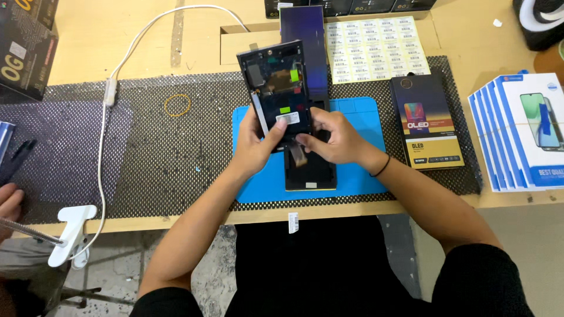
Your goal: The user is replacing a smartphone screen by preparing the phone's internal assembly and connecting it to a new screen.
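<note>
Mesh matting (153, 158) covers the wooden bench (106, 35) from its left side almost to the right, and one blue repair mat (247, 176) lies on it near the bench's front edge; everything below is placed from that blue mat. Far left of it, a white clamp (73, 232) grips the front edge, with one white cable (106, 135) running up from it toward the back of the bench. Between cable and blue mat lies one yellow rubber band (177, 105), with open matting around it. Over the blue mat's left half, the left hand (254, 145) is closed around the lower edge of a phone screen assembly (275, 88), held tilted, inner side up. Beside it, the right hand (332, 136) pinches the assembly's flex ribbon (296, 154) above a second dark panel (311, 173) lying flat on the blue mat. Behind the mat, a third dark screen (304, 35) lies near one sheet of barcode labels (376, 47). Just right of the mat stands one dark display box (427, 120). Further right, a fanned stack of about five white-and-blue boxes (523, 129) reaches the bench's right edge.
</note>
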